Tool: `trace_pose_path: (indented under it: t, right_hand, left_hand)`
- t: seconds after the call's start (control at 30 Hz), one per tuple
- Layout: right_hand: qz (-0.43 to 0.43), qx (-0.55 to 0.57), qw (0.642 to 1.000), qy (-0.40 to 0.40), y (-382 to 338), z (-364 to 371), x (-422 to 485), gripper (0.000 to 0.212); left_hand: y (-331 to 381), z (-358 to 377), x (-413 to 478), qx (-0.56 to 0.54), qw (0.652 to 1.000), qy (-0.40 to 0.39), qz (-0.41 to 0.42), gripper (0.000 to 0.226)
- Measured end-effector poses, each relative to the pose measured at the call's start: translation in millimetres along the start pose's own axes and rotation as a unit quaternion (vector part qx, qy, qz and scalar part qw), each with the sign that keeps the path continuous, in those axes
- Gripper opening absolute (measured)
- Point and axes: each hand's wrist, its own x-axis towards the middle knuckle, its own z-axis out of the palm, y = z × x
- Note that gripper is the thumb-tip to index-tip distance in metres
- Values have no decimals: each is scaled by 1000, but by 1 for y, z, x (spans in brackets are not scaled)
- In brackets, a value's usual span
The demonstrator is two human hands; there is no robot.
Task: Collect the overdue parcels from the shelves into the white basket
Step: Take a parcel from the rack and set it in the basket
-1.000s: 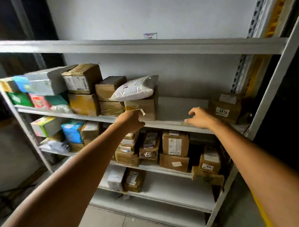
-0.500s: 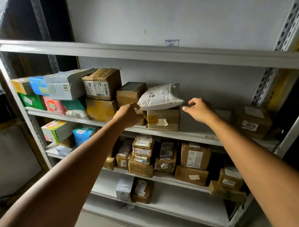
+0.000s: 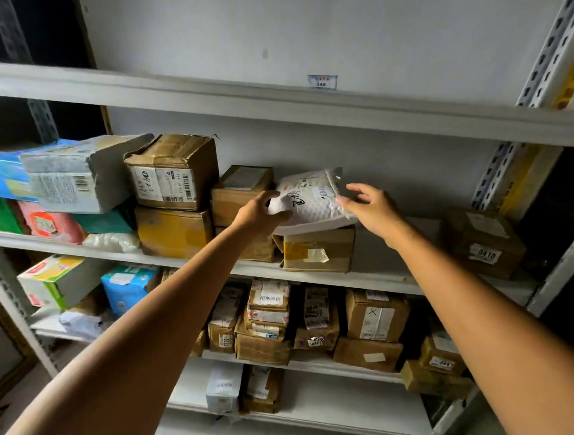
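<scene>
A white padded mailer point(image 3: 307, 201) with black handwriting lies on top of a brown box point(image 3: 318, 251) on the upper stocked shelf point(image 3: 375, 280). My left hand point(image 3: 259, 213) grips the mailer's left end with curled fingers. At the mailer's right edge my right hand point(image 3: 374, 209) touches it with spread fingers. The white basket is not in view.
Brown boxes point(image 3: 174, 171) and coloured parcels point(image 3: 73, 175) fill the shelf's left side. A box marked 0410 point(image 3: 483, 249) sits at the far right. Several small boxes point(image 3: 266, 318) crowd the shelf below. The shelf's upright post point(image 3: 528, 83) rises at the right.
Both hands have risen from the shelf edge to the white mailer. The left hand now grips its left end, and the right hand has come to its right edge.
</scene>
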Motion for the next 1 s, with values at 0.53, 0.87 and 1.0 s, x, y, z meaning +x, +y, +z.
trace_pose_path:
  t: [0.53,0.87,1.0]
  right_hand:
    - [-25,83,994,-66,27,-4,-19,65]
    - [-16,84,993,-83,23,-3,-16,67]
    - [-37,75,994,-65,24,-2,-22,69]
  left_hand:
    - [-2,10,-31,-131,991,-18,23,71]
    - [1,11,-29,-178,984,-29,3,69]
    - [3,12,-31,-182,983,-21,19,70]
